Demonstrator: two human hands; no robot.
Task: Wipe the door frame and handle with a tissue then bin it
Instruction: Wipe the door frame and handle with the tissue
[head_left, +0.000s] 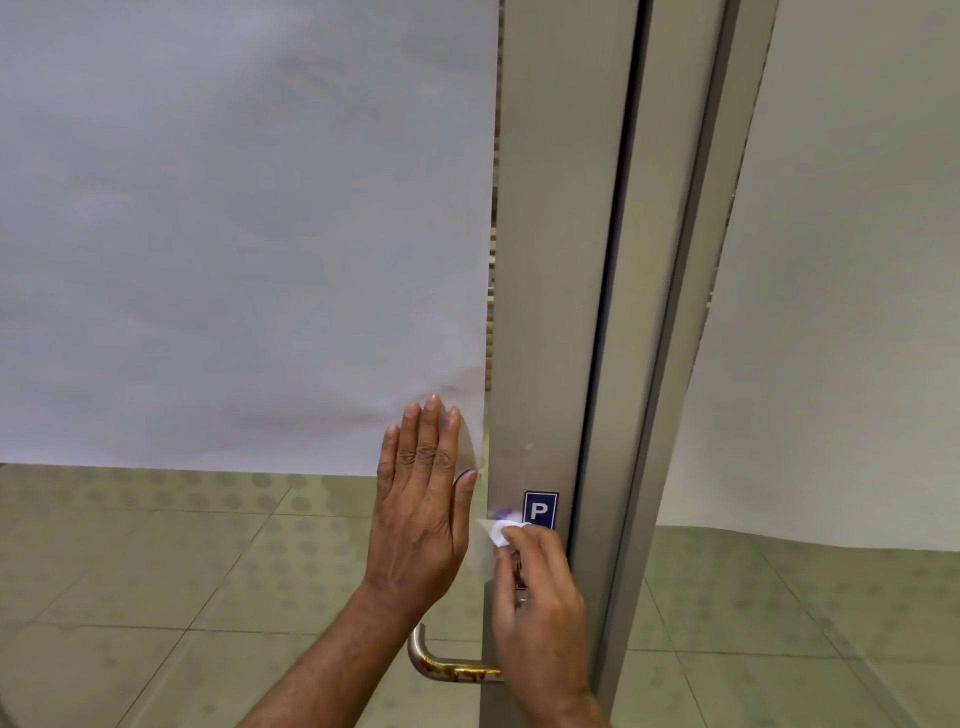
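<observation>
A grey metal door frame (550, 260) runs upright through the middle of the view. My right hand (540, 603) presses a small white tissue (501, 532) against the frame, just below a blue sticker with a white P (540, 511). My left hand (423, 509) lies flat on the glass pane (234, 561) beside the frame, fingers together and pointing up, holding nothing. A curved steel handle (441, 665) juts out low on the frame, partly hidden behind my right wrist.
White paper (234, 234) covers the upper glass on the left, and another sheet (841, 260) covers the pane on the right. Through the lower glass I see a tiled floor (156, 597). A dark gap (623, 260) separates the door from the outer frame.
</observation>
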